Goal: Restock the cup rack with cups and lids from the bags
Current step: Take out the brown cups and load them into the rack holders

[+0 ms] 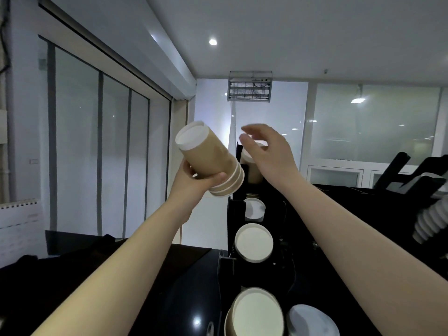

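My left hand (194, 181) grips a short nested stack of brown paper cups (207, 157), held upside down and tilted, white bottoms pointing up-left. My right hand (266, 151) hovers open with fingers spread, just above another brown cup stack (252, 169) standing in the top slot of the black cup rack (234, 214). Lower rack slots show round cup tops: a small white one (253, 209), a larger cream one (254, 242) and a big cream one (258, 314). A white lid (312, 321) lies at the bottom right of the rack.
A black counter (184, 287) runs under my arms. A ribbed stack of white lids (430, 220) lies at the far right beside black holders (397, 170). Glass panels stand to the left and a frosted partition behind.
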Motion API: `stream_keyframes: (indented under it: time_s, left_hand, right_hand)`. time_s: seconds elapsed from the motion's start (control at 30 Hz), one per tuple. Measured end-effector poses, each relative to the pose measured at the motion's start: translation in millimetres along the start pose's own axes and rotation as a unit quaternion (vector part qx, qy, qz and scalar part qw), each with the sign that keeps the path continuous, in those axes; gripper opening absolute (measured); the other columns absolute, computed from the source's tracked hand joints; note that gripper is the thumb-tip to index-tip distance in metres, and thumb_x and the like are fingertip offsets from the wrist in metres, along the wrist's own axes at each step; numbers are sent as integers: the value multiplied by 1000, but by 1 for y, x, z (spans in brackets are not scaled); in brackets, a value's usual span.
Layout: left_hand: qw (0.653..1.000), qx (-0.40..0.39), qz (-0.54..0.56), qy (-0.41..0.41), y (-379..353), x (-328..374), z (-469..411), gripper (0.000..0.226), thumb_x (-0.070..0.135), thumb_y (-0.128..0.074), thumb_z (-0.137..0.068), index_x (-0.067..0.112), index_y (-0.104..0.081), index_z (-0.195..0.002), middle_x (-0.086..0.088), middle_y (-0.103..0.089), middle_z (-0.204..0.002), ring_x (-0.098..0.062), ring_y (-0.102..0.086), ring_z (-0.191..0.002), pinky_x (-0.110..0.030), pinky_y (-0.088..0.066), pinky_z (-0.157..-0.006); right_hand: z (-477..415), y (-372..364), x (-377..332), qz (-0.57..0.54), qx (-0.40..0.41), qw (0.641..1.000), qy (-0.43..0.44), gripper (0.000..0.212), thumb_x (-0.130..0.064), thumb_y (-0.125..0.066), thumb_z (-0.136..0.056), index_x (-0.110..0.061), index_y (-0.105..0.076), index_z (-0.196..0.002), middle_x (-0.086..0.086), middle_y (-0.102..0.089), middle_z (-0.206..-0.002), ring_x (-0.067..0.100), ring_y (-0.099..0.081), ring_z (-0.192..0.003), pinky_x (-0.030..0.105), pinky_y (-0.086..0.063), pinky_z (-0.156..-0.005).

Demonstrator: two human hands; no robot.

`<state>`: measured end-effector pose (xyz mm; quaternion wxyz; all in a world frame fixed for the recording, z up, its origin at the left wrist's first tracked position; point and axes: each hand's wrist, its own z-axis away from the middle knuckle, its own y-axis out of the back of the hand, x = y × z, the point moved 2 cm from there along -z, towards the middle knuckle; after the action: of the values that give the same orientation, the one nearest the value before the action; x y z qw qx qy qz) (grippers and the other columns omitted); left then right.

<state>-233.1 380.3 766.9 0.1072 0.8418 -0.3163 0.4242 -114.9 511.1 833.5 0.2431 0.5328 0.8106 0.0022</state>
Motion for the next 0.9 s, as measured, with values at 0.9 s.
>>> stream_keyframes:
  time_s: [0.9]
  left_hand:
    - [999,-16,13,-43,-32,16,4,37,19,-62,-88,35,-50,-119,3,-63,-116,-10,-62,-106,-40,-47,-100]
  right_hand:
    - [13,39,-40,81,91,993,6,50,-45,-67,-75,-26,-56,-120,-12,-58,-106,8,-57,-89,22,-47,-80]
